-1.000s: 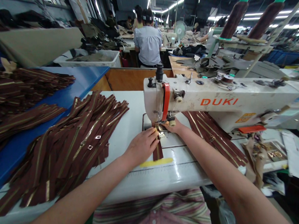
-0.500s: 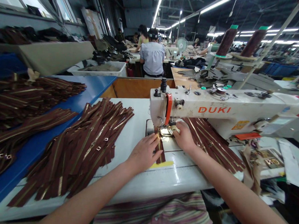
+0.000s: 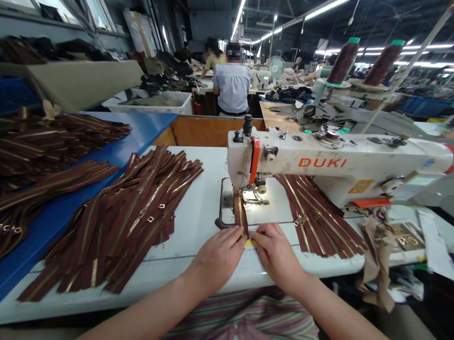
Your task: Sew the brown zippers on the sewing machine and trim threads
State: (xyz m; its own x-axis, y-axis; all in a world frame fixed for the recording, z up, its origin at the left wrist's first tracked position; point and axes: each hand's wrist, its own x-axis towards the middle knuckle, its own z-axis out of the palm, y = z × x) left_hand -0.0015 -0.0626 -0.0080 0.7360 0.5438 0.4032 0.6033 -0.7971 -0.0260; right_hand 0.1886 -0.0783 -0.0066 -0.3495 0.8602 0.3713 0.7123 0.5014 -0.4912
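Note:
A brown zipper strip [image 3: 240, 209] lies under the needle area of the white sewing machine [image 3: 281, 155] and runs toward the front edge. My left hand [image 3: 219, 253] pinches its near end from the left. Close beside it, my right hand [image 3: 278, 251] has its fingers pressed together at the right edge of the same end. A bit of yellow [image 3: 249, 242] shows between the hands. One pile of brown zippers [image 3: 133, 216] lies left of the machine, and another bunch [image 3: 319, 215] lies under the machine arm.
More zippers [image 3: 49, 140] cover the blue surface [image 3: 145, 127] at the left. Beige cloth scraps [image 3: 376, 269] hang off the table's right side. Two thread cones [image 3: 344, 62] stand behind the machine. A person in a light shirt [image 3: 232, 86] sits further back.
Both hands have moved from the needle area toward the table's front edge. My right hand has left the presser foot and come to the zipper's near end, leaving more of the strip visible.

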